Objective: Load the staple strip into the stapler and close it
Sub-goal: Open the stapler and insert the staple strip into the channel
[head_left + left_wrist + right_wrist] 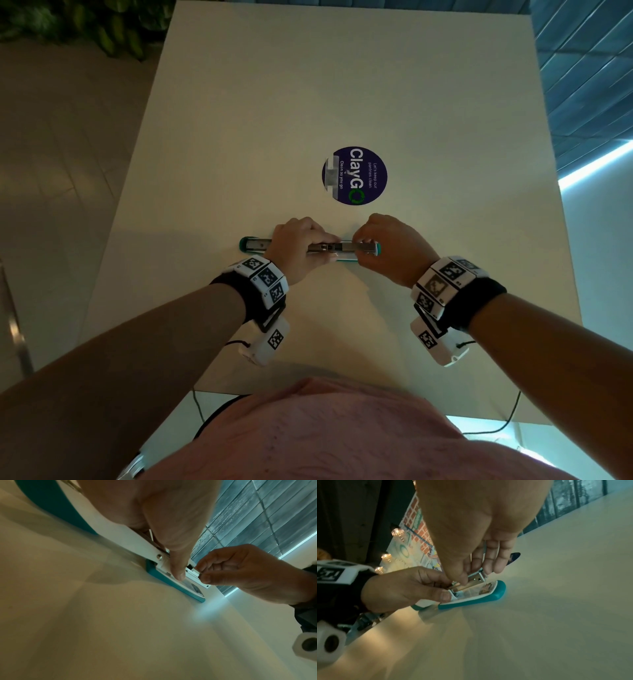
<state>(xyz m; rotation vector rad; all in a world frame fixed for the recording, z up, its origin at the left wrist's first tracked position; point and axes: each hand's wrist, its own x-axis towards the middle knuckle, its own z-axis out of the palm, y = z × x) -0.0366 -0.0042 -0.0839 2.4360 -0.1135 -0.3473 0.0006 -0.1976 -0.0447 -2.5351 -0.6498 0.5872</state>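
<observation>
I see the teal stapler (308, 249) lying opened flat at the table's (342, 85) near centre, my left hand (299, 245) pinching its hinge, my right hand (387, 246) pinching the thin, brittle-looking staple strip (194, 572) by its sides over the magazine.

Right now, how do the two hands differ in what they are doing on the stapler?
The left hand grips the opened stapler near its middle, holding it down on the table. The right hand pinches something small at the metal magazine; whether it is the staple strip is unclear. Both have curled fingers.
</observation>
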